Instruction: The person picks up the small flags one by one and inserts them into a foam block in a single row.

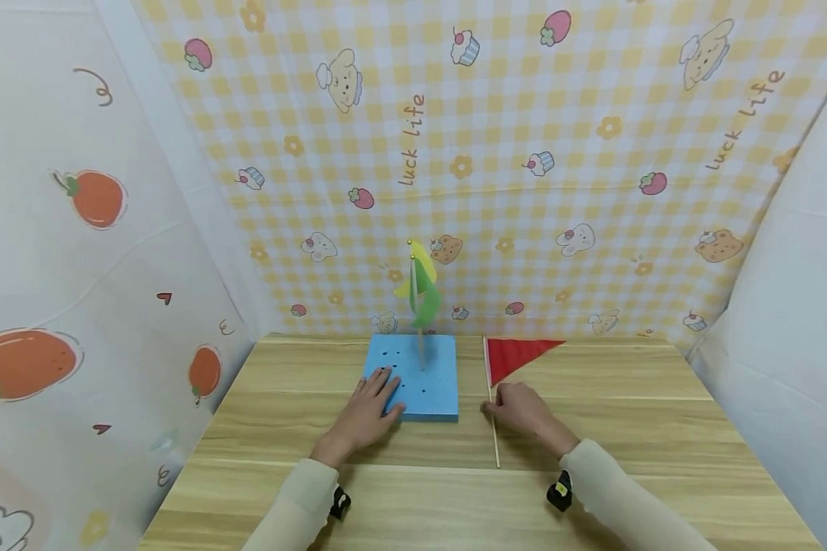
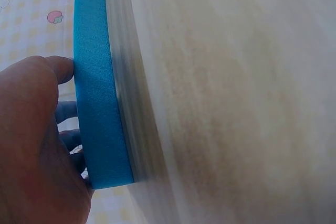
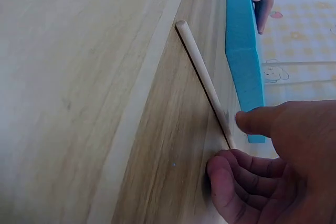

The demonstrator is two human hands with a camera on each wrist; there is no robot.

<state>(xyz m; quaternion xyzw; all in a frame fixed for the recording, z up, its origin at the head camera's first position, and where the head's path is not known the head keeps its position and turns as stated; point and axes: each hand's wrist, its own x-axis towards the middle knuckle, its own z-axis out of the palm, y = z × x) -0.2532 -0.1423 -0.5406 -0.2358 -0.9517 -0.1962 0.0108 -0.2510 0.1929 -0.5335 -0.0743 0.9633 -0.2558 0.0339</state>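
Observation:
My left hand lies with spread fingers on the left part of a blue foam block, its thumb near the front edge. Small dark holes dot the block's top. A green flag stands upright in the block, with a yellow flag partly hidden behind it. To the block's right, a red triangular flag lies on the table on its thin wooden stick. My right hand has its thumb on one side of that stick and curled fingers on the other, just below the cloth.
The wooden table runs back to a yellow checked cloth backdrop. White patterned cloth hangs on the left, and plain white cloth on the right. Both wrists carry dark camera straps.

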